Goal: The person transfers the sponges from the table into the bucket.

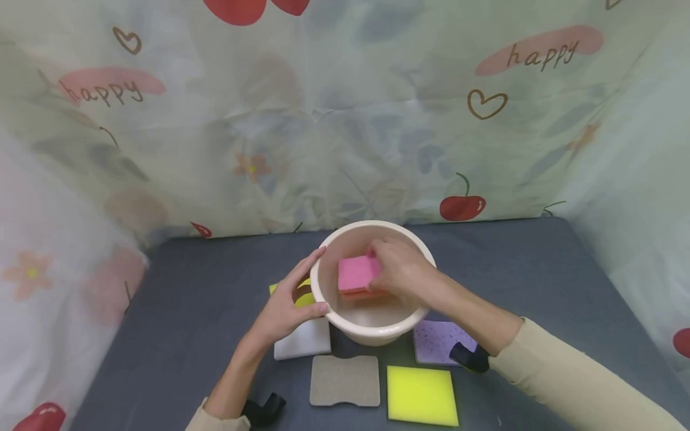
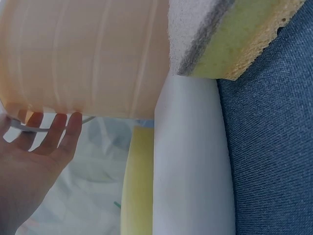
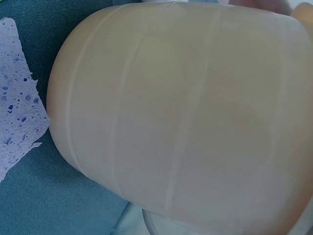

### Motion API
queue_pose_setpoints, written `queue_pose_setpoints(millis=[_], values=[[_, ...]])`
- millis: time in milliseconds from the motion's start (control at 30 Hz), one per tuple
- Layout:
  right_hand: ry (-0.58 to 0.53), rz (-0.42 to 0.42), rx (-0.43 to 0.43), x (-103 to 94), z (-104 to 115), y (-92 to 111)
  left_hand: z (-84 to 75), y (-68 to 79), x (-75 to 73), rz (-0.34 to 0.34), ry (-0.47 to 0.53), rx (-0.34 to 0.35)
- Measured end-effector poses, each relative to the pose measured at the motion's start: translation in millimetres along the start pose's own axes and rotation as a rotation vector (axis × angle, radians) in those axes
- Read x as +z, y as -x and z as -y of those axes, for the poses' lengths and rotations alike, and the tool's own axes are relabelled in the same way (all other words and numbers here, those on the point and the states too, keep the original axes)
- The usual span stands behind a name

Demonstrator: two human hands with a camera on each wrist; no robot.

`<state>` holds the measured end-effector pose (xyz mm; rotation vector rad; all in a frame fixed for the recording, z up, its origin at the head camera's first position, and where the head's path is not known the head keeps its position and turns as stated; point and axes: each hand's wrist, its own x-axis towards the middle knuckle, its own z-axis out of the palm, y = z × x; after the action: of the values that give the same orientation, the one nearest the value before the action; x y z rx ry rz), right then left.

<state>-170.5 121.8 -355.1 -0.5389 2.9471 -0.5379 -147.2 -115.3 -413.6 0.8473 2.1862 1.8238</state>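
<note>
A cream plastic bucket stands upright on the dark table, its ribbed outer wall filling the right wrist view. My left hand grips its left side, thumb at the rim and fingers against the outside. Inside the bucket, my right hand pinches a pink sponge by its right side. Something orange-red lies directly under the pink; whether it is a separate sponge I cannot tell. The right hand is hidden from the right wrist view by the bucket wall.
Around the bucket's front lie a white sponge, a grey notched sponge, a yellow sponge and a speckled purple sponge. Another yellow piece shows behind the left hand. A printed curtain hangs along the table's back edge.
</note>
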Motion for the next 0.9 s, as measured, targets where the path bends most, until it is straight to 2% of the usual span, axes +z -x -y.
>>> queue_pose_setpoints(millis=[67,200,300,467,700,900], values=[[0.041,0.008,-0.003,1.5,0.6,0.3,-0.8,0.6,0.2,0.0,-0.011,0.009],[0.107,0.0,0.001,4.1,2.0,2.5,-13.3,1.9,1.7,0.001,0.0,0.017],[0.127,-0.028,0.009,5.9,2.4,4.8,-23.5,2.2,3.0,0.002,0.017,0.015],[0.145,-0.07,0.014,4.0,4.6,8.6,-26.9,1.6,2.8,-0.003,0.0,0.016],[0.075,-0.091,0.019,-8.0,6.4,13.9,-26.1,1.6,2.6,-0.003,-0.001,0.019],[-0.02,-0.097,0.003,-17.9,1.7,21.3,-31.4,1.5,5.6,-0.03,-0.075,-0.002]])
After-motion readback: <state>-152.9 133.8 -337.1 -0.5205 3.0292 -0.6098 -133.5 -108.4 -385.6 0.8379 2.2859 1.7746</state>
